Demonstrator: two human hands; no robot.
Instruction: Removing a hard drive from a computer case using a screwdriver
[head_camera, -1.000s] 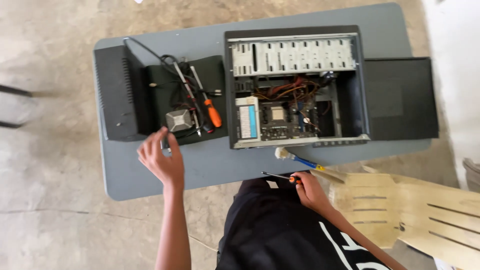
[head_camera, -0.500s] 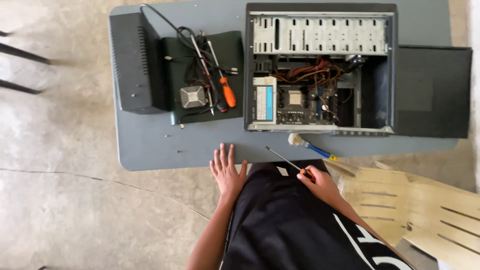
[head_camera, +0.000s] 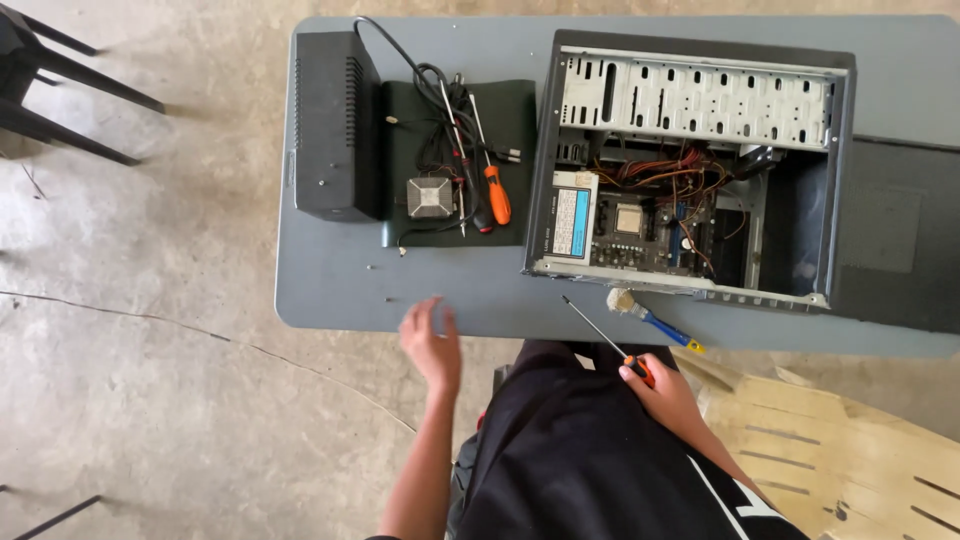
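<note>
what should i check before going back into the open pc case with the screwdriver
1. Screwdriver gripped in right hand: ok, tip points toward the case.
2. Left hand free: ok, open at the table edge, holding nothing.
3. Computer case open, board exposed: ok, side panel is off.
4. Path to the case: not ok, a small brush lies right in front of it.
5. Loose screws on the table: not ok, scattered near the edge.
6. Power disconnected: cannot tell.
</note>
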